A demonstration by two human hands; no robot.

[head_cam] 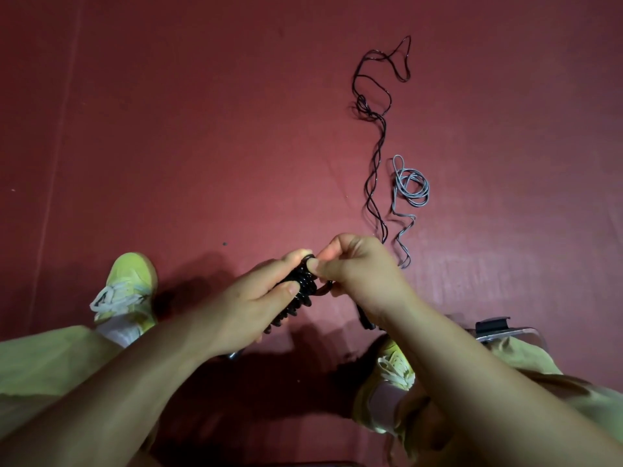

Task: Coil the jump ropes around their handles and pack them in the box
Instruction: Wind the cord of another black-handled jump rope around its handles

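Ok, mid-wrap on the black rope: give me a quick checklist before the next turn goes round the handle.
1. Left hand grips the coiled black bundle: ok.
2. Right hand pinches the rope at the top of the bundle: ok.
3. Coils already laid sit stacked along the handle: ok, though the lower end is hidden by the left hand.
4. Loose black rope trails free across the red floor: not ok, it looks knotted partway and may snag.
5. Grey rope lies apart from the black one: ok, close beside it but not crossing.
6. Box ready for packing: cannot tell, only a dark object's edge shows by the right leg.
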